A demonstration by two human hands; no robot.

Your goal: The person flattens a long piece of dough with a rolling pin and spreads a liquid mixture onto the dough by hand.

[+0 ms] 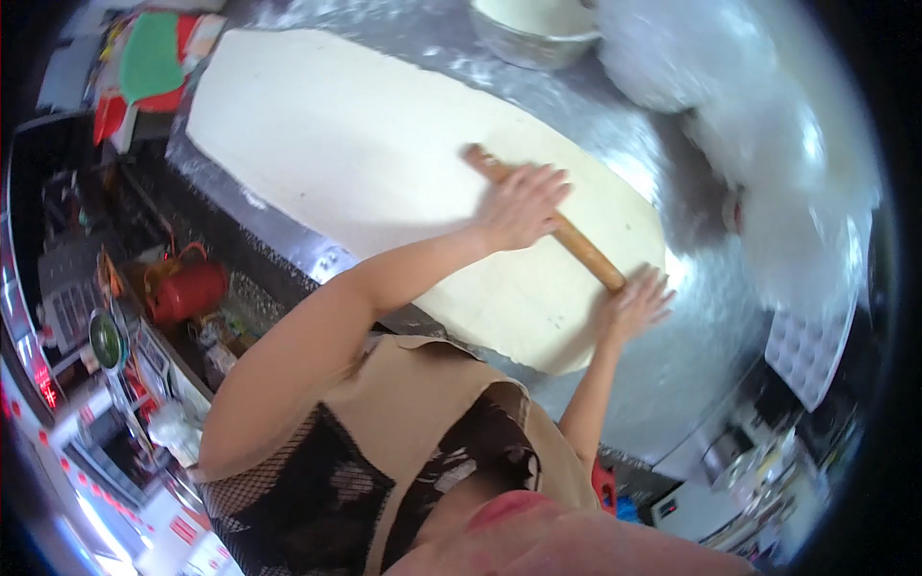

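A wide, pale sheet of dough (327,125) lies flat over the metal worktop, long from the far left to the near right. Across its right half rests a wooden rolling pin (588,252), slanting from far left to near right. My left hand (523,204) lies over the pin, palm down with the fingers stretched out, and covers part of its middle. At the pin's near right end is my right hand (636,302), its fingers spread; how much of its palm touches the wood is hidden.
Beyond the dough stands a pale bowl (535,34). Clear plastic bags (730,115) crowd the far right of the floury metal worktop (706,360), with a white tray with round hollows (812,353) below them. A green scoop (151,58) lies at the far left; a red gas cylinder (189,291) stands lower left.
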